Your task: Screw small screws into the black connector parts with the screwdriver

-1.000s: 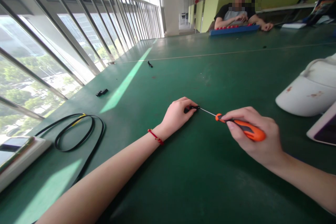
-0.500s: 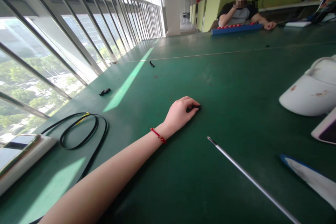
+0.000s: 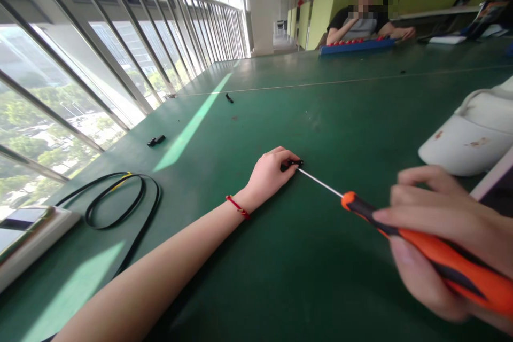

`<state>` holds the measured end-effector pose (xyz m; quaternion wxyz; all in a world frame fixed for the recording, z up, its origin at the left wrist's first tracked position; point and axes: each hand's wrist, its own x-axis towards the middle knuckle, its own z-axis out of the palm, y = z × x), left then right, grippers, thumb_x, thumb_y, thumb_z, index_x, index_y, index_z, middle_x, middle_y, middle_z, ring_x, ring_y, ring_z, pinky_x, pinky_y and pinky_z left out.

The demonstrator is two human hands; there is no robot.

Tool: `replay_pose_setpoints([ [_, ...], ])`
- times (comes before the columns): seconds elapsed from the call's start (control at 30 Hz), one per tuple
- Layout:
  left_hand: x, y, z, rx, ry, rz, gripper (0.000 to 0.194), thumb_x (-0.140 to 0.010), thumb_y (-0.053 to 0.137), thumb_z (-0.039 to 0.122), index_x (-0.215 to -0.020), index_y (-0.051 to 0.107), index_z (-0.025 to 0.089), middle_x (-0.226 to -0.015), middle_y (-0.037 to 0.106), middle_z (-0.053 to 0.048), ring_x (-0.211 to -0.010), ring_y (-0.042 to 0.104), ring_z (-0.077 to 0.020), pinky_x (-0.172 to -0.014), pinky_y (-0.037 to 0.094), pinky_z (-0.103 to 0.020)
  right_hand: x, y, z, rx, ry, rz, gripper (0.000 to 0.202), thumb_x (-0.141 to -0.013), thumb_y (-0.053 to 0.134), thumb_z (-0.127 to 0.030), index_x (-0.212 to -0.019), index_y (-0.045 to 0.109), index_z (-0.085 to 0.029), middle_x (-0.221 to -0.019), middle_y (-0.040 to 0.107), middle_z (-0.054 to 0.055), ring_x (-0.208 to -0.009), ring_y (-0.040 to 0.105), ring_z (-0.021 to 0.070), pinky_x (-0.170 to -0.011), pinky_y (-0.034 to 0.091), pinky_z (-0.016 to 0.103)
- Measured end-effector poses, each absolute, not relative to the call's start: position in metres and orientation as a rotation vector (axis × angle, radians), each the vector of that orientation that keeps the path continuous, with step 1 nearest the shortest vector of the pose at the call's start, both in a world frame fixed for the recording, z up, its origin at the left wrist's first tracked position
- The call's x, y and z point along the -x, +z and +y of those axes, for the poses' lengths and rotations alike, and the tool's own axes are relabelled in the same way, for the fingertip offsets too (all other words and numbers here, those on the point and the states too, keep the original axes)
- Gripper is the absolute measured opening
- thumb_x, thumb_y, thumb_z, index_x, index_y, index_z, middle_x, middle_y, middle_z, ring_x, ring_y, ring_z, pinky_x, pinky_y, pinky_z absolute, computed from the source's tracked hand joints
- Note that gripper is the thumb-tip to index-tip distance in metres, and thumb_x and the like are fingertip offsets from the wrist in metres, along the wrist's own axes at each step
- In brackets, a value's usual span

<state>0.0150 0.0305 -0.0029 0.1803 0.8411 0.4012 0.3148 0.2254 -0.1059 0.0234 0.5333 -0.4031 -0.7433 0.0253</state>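
Note:
My left hand (image 3: pixel 272 171) rests on the green tabletop (image 3: pixel 256 278), its fingers closed around a small black part (image 3: pixel 297 163) whose exact kind I cannot make out; only one end sticks out past the fingertips. From the lower right, my right hand (image 3: pixel 441 230) grips an orange-and-black screwdriver (image 3: pixel 417 240). Its thin metal shaft runs up and left, and the tip lies at or very near the black part; whether the two touch is unclear. A red cord bracelet (image 3: pixel 238 207) circles my left wrist.
Two small black pieces (image 3: pixel 156 140) (image 3: pixel 229 98) lie at the left. A looped black cable (image 3: pixel 150 214) and a phone-like device (image 3: pixel 36 235) sit by the railing (image 3: pixel 180 21). On the right stands a white container (image 3: pixel 468 133). Across the table, a person (image 3: pixel 360 24) sits behind a blue tray (image 3: pixel 356 48).
My right hand has come into clear view with the screwdriver handle. The shaft's tip has moved up and left to the black part. My left hand keeps its hold.

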Motion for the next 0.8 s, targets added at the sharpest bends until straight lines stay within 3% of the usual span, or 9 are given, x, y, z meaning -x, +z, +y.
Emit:
replay_pose_setpoints([
  [0.13, -0.015, 0.000, 0.029, -2.357, 0.896, 1.191, 0.017, -0.079, 0.057, 0.017, -0.090, 0.069, 0.017, -0.085, 0.064, -0.003, -0.074, 0.060, -0.0135, -0.068, 0.050, -0.024, -0.214, 0.029, -0.070, 0.837, -0.225, -1.880, 0.021, -0.073, 0.053, -0.010, -0.081, 0.056, -0.028, -0.058, 0.057, -0.003, -0.050, 0.052, 0.0162, -0.054, 0.044, 0.036],
  [0.27, -0.015, 0.002, 0.029, -2.341, 0.886, 1.181, 0.017, -0.078, 0.058, 0.015, -0.089, 0.069, 0.016, -0.086, 0.065, -0.004, -0.074, 0.060, -0.0134, -0.070, 0.050, -0.025, -0.217, 0.020, -0.061, 0.923, -0.202, -1.847, 0.015, -0.076, 0.053, -0.014, -0.080, 0.054, -0.028, -0.063, 0.060, -0.001, -0.058, 0.054, 0.0188, -0.052, 0.045, 0.035],
  [0.47, -0.015, 0.000, 0.029, -2.355, 0.871, 1.133, 0.016, -0.078, 0.057, 0.015, -0.089, 0.069, 0.016, -0.090, 0.065, -0.004, -0.077, 0.061, -0.0141, -0.072, 0.051, -0.025, -0.220, 0.016, -0.060, 0.960, -0.114, -1.891, 0.009, -0.079, 0.054, -0.015, -0.079, 0.055, -0.024, -0.068, 0.061, 0.000, -0.057, 0.054, 0.0143, -0.048, 0.044, 0.028],
  [0.8, -0.016, 0.001, 0.030, -2.350, 0.864, 1.116, 0.016, -0.079, 0.057, 0.015, -0.088, 0.069, 0.016, -0.092, 0.066, -0.004, -0.078, 0.062, -0.0141, -0.074, 0.051, -0.025, -0.219, 0.017, -0.058, 0.980, -0.116, -1.882, 0.008, -0.079, 0.055, -0.015, -0.077, 0.056, -0.023, -0.067, 0.061, 0.000, -0.055, 0.054, 0.0132, -0.049, 0.044, 0.026],
])
